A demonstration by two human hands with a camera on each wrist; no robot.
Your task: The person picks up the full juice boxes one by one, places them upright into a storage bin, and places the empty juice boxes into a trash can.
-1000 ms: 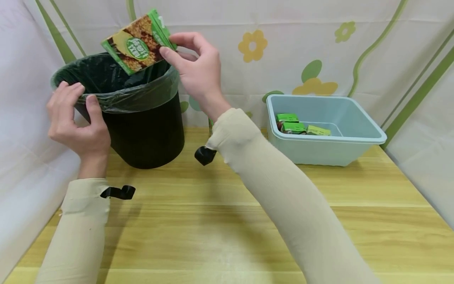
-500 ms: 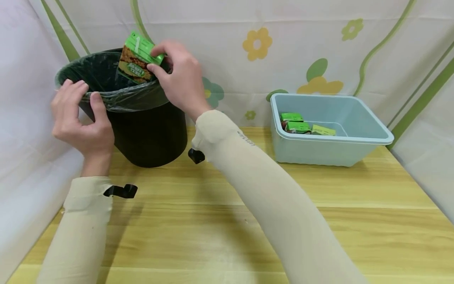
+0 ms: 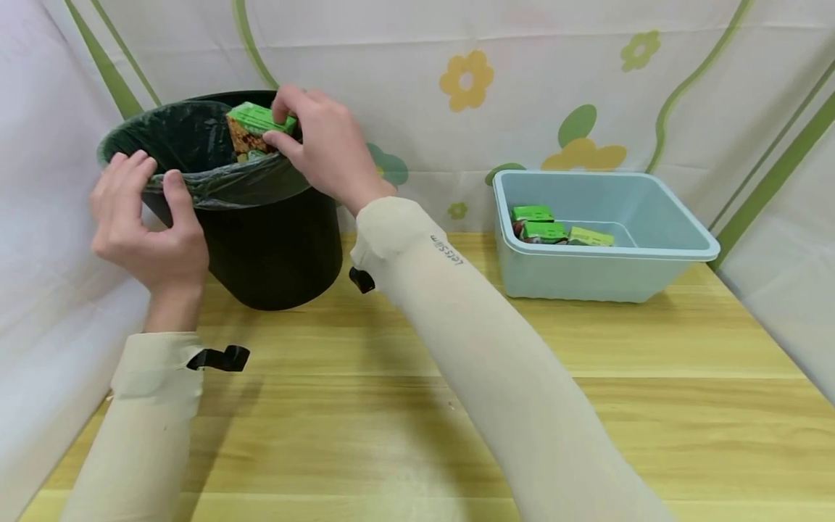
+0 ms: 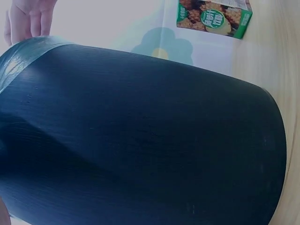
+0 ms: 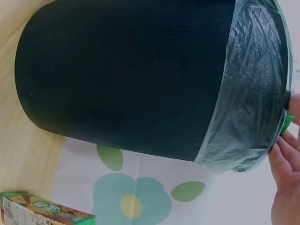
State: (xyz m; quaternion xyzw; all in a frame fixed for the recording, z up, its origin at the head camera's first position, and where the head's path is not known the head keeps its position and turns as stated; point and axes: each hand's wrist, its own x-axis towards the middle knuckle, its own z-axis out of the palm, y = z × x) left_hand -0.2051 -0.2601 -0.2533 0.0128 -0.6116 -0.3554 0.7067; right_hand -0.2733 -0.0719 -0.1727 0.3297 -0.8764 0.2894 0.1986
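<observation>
My right hand (image 3: 329,145) pinches a green and brown snack box (image 3: 251,130) by its green edge, thumb on the near side. Its lower part is down inside the mouth of a black trash bin (image 3: 274,254), hidden by the near rim. A dark green bag (image 3: 248,185) lines the bin and folds over its edge. At the bin's left, my left hand (image 3: 150,225) grips the rim through the liner. In the right wrist view only a green corner of the held box shows beside the fingers.
A pale blue plastic basin (image 3: 603,279) stands at the right on the wooden table (image 3: 313,435), with several green boxes (image 3: 544,232) inside. Another snack box (image 4: 213,18) stands behind the bin, hidden in the head view. A flowered curtain (image 3: 404,65) hangs behind.
My right hand has lowered the snack box from above the bin's rim to partly inside it, turning its green edge upward. My left hand keeps its place on the rim.
</observation>
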